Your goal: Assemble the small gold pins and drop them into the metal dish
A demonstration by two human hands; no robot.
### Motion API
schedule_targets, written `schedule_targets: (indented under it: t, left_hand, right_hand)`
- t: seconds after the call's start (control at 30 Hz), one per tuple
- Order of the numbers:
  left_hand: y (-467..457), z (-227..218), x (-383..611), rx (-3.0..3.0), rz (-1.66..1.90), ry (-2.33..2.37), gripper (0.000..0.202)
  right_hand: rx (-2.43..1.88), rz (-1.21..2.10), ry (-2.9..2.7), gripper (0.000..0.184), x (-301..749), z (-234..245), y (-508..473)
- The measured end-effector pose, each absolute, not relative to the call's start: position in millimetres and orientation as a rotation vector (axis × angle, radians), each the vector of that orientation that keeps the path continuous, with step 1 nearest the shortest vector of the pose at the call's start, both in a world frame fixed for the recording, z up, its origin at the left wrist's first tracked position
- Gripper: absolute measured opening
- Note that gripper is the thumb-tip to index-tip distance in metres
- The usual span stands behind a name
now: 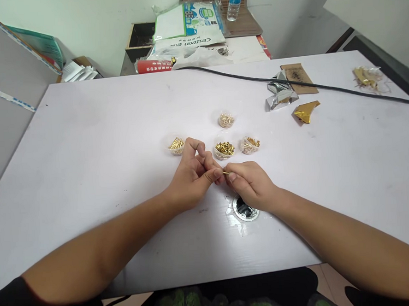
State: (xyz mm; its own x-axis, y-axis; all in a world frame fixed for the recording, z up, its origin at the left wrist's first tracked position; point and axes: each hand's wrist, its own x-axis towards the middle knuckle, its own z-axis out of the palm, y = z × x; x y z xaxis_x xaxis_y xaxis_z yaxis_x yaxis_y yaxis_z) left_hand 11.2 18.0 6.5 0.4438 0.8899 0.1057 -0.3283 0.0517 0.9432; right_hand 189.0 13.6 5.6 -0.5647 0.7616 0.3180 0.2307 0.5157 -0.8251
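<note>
Both hands, left hand and right hand, pinch one slender shiny brass pin.

dishes of pins: four
hands: two, left hand, right hand
pin held: one
foil scraps: two, silver, gold
cable: one
bottle: one

— What sort of place is this?
— A small assembly workroom. A plain white surface carries little dishes of brass pins, crumpled foil packets and a black cable; boxes and bags crowd the wall.
</note>
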Motion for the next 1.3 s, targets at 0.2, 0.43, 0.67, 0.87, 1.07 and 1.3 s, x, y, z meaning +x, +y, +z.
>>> schedule_targets:
  t: [0.2,0.43,0.67,0.87,1.07,1.3]
  left_hand:
    - [19,6,9,1.123,0.975,0.608,0.046]
    - [20,8,7,1.086,0.915,0.621,0.044]
    - [21,4,7,1.076,0.912,0.611,0.036]
    - [21,5,7,1.035,0.927,0.669,0.035]
    - [19,7,8,1.026,0.965,0.647,0.033]
    - [19,7,8,1.050,0.974,0.644,0.034]
  right_hand:
    - [-0.819,1.092,-2.060,0.025,191,7,16]
    - [-0.791,1.474,-1.812,0.033,193,-2,16]
    - [-0.724,1.574,-1.677,0.034,190,0,15]
    - [-0.750,1.578,-1.676,0.034,190,-2,14]
    - [-0.813,1.518,-1.730,0.036,192,-3,14]
    - [-0.773,1.541,-1.705,0.037,191,-5,15]
